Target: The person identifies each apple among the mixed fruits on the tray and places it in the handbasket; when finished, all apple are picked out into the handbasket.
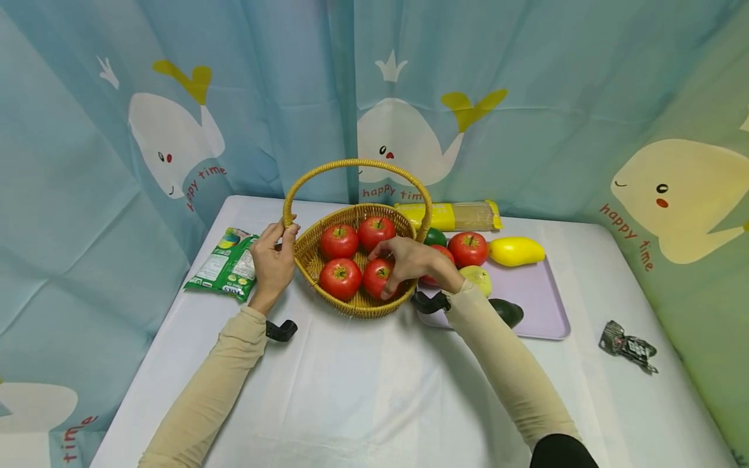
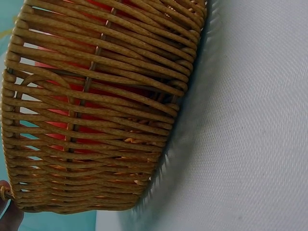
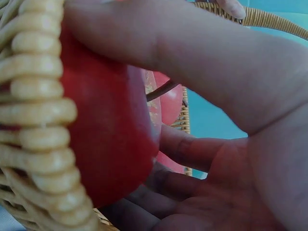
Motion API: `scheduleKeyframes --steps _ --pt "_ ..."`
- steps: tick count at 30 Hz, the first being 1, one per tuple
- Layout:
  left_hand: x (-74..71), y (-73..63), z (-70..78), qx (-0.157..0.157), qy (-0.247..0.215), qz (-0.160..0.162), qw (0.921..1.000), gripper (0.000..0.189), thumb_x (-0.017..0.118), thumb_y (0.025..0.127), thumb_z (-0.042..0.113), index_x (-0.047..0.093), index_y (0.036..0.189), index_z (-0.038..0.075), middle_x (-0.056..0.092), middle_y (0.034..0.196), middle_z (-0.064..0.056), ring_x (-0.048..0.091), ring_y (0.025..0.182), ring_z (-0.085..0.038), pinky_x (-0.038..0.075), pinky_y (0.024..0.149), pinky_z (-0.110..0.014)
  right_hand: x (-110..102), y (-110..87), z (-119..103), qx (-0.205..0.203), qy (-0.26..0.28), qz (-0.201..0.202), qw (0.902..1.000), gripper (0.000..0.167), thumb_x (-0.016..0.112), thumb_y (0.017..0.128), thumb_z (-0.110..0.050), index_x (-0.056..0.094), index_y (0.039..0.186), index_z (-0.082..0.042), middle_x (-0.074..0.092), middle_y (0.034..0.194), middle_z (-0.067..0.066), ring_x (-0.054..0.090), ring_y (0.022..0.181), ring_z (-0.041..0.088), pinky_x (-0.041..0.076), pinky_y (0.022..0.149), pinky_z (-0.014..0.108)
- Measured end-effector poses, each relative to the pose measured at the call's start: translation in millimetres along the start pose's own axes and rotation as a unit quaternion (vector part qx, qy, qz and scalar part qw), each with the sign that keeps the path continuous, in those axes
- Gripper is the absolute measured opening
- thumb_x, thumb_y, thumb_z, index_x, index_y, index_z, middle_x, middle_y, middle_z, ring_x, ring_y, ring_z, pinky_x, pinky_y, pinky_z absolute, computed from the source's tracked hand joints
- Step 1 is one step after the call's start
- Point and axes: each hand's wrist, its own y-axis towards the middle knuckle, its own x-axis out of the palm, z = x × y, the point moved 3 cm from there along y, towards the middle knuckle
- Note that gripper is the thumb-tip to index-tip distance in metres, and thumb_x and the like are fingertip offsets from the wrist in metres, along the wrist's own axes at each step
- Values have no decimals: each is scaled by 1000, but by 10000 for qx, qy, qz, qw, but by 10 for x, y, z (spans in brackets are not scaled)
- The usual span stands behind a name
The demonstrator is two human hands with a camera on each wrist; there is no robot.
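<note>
A woven wicker basket (image 1: pixel 365 312) with a tall arched handle (image 1: pixel 358 162) stands on the white table. Inside lie several red apples, among them one at the back left (image 1: pixel 339 242). With my left hand (image 1: pixel 274 266) I pinch the foot of the handle at the basket's left end; its fingertips (image 2: pixel 10 216) show at the rim in the left wrist view. My right hand (image 1: pixel 412 260) reaches in over the right rim, thumb and fingers curled round the front right apple (image 3: pixel 110 130). Wicker hides part of that apple in the right wrist view.
Right of the basket, a lilac tray (image 1: pixel 552 312) bears more apples, a yellow mango (image 1: pixel 516 251), a pale green fruit (image 1: pixel 476 279) and a dark green one (image 1: pixel 506 312). Behind lies a yellow pasta packet (image 1: pixel 468 216). A green snack bag (image 1: pixel 228 265) lies left, a black wrapper (image 1: pixel 628 346) far right.
</note>
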Motion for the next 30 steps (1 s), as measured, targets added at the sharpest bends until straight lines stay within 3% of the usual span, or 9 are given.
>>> scheduleKeyframes --steps 12,24,30 --pt "9 31 329 19 48 103 9999 19 64 100 -10 75 114 -15 74 97 -32 73 90 -45 53 76 -3 -16 -28 -15 -230 4 -325 9992 81 99 74 -18 60 144 -3 61 148 12 52 137 28 41 124 47" --pt "9 25 358 78 76 157 9998 18 64 100 -10 75 113 -15 74 96 -30 74 89 -32 53 75 -5 -16 -49 -12 -323 197 -369 9986 83 98 76 -17 57 147 -3 59 151 14 51 139 29 41 124 47" --pt "4 29 374 60 42 121 9999 18 63 100 -11 74 113 -17 74 96 -32 72 89 -42 53 75 -4 -17 -74 -1 -392 125 -363 9985 84 97 78 -21 56 149 -5 56 155 15 49 142 29 40 124 49"
